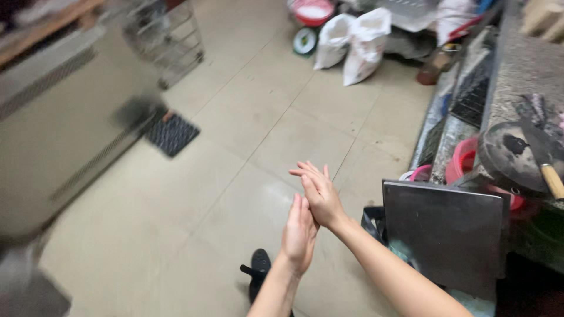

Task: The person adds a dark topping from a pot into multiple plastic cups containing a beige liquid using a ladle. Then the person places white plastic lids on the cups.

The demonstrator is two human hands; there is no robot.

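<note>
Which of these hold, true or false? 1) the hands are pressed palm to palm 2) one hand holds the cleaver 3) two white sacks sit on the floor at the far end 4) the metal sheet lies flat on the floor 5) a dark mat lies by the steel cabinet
1) True: the left hand and right hand touch palm to palm, crossed, above the tiled floor.
2) False: both hands are empty; the cleaver rests on the round chopping block.
3) True: white sacks.
4) False: the metal sheet stands upright by the counter.
5) True: dark mat beside the steel cabinet.
</note>
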